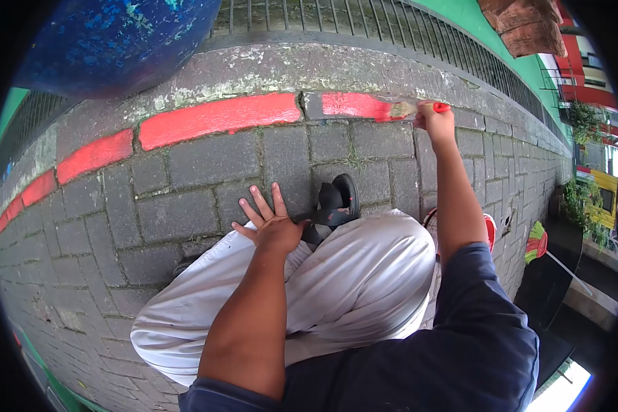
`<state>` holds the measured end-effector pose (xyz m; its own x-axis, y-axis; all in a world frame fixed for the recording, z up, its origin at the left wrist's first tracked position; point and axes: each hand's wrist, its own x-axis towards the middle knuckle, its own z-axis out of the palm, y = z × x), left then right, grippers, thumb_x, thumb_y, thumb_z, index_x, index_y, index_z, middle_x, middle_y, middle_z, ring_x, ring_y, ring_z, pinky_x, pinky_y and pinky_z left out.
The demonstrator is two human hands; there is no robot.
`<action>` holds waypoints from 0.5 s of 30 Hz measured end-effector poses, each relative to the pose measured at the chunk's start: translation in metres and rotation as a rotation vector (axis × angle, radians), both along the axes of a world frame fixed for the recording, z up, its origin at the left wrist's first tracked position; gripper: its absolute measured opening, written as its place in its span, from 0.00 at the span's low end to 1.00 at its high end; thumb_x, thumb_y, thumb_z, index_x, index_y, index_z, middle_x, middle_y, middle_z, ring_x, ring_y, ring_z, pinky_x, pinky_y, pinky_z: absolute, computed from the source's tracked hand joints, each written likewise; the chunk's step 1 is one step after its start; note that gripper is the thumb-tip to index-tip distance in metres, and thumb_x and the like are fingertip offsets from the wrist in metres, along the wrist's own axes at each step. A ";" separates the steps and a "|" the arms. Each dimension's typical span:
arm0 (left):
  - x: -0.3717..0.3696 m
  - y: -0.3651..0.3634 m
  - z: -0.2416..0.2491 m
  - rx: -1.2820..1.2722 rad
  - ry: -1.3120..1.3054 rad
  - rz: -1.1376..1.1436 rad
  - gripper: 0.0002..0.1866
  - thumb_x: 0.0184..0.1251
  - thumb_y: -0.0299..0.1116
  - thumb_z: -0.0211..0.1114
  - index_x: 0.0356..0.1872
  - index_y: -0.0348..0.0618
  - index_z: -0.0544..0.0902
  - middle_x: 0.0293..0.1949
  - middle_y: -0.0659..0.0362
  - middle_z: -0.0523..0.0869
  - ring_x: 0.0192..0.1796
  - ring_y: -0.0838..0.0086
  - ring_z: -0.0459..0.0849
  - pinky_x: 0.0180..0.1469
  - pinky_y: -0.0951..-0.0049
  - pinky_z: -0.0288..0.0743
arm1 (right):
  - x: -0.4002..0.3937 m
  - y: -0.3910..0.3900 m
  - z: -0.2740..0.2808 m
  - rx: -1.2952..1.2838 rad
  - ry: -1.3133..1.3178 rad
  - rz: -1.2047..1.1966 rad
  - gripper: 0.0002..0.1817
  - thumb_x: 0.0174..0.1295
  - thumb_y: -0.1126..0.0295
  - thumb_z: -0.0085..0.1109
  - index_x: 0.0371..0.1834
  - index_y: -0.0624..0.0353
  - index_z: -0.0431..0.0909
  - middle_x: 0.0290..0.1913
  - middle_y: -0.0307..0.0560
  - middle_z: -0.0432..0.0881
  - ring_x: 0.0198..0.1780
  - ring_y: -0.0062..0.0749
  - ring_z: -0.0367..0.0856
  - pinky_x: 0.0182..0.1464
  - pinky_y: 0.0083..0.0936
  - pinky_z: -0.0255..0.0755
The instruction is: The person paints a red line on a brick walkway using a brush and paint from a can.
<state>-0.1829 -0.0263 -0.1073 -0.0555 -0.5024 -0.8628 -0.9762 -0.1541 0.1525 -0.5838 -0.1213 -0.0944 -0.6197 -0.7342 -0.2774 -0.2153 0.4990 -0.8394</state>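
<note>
Over on the left, red paint (216, 118) runs along the grey kerb (281, 69), with a blue pot (110, 41) above it. The left hand (271, 223) hangs open, fingers spread, holding nothing, above the white-trousered knee (364, 268) and the black sandal (336, 206). Further right, the right hand (436, 123) is closed round a red-handled paintbrush (408, 108), bristles pressed on the kerb's painted strip.
</note>
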 end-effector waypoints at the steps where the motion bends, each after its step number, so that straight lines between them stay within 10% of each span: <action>1: -0.001 0.000 0.000 0.001 -0.002 0.008 0.63 0.63 0.69 0.65 0.84 0.67 0.28 0.83 0.50 0.17 0.83 0.42 0.17 0.72 0.19 0.20 | -0.013 0.003 0.006 -0.001 0.101 0.022 0.10 0.67 0.68 0.65 0.44 0.63 0.85 0.31 0.46 0.85 0.28 0.31 0.86 0.32 0.29 0.85; 6: -0.003 0.001 -0.002 -0.001 -0.003 0.013 0.63 0.64 0.67 0.67 0.84 0.66 0.27 0.82 0.48 0.15 0.82 0.40 0.15 0.72 0.19 0.23 | 0.040 -0.015 0.032 0.147 0.835 0.361 0.13 0.62 0.58 0.63 0.39 0.52 0.90 0.33 0.56 0.89 0.38 0.53 0.89 0.46 0.41 0.82; 15: 0.002 -0.001 0.001 0.009 0.015 0.020 0.63 0.63 0.69 0.66 0.84 0.68 0.28 0.83 0.51 0.17 0.83 0.42 0.17 0.72 0.18 0.22 | 0.134 -0.056 0.008 -0.044 0.314 0.433 0.11 0.62 0.59 0.64 0.38 0.53 0.91 0.30 0.49 0.90 0.35 0.40 0.91 0.44 0.34 0.82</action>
<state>-0.1808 -0.0274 -0.1065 -0.0586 -0.4958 -0.8665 -0.9704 -0.1752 0.1659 -0.4495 -0.1770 -0.0867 -0.3059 -0.9478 -0.0904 -0.6379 0.2745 -0.7196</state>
